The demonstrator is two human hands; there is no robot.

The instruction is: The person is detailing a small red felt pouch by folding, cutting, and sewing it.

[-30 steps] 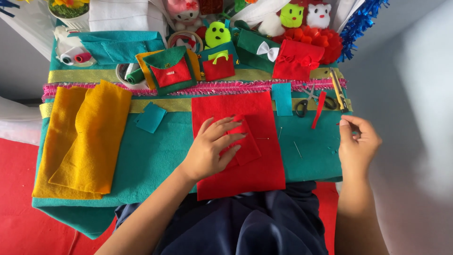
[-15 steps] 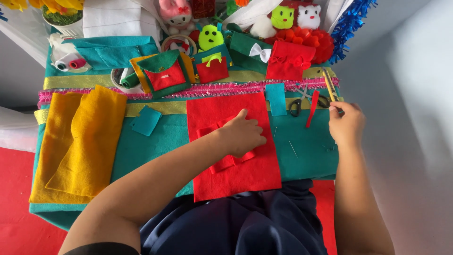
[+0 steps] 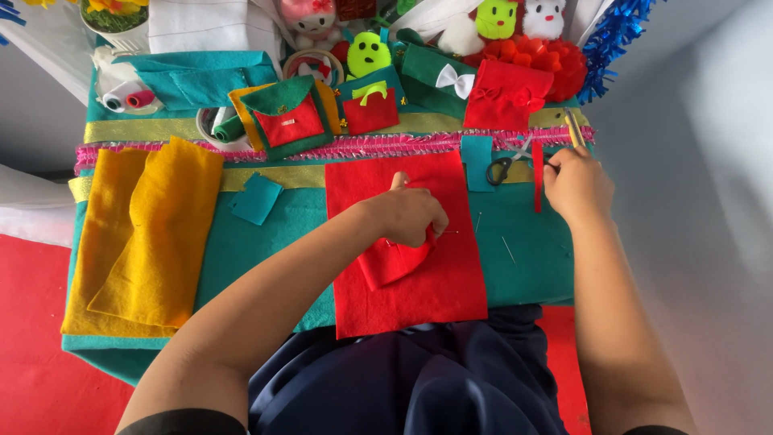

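Item: left hand [image 3: 407, 213], fingers curled and pressing a small red felt cut-out [image 3: 390, 262] flat on the red felt sheet [image 3: 419, 282] at the near middle of the teal felt table cover [image 3: 266, 250]; right hand [image 3: 576, 185] closed loosely beside the scissors [image 3: 507, 167] at the far right, its grasp not discernible. Step judged: pinning or placing the cut-out, the next move calling for a tool taken while the piece is held steady. No packages or labels were legible; yellow felt [image 3: 137, 234] lay folded at left, a small teal square [image 3: 256, 199] between.
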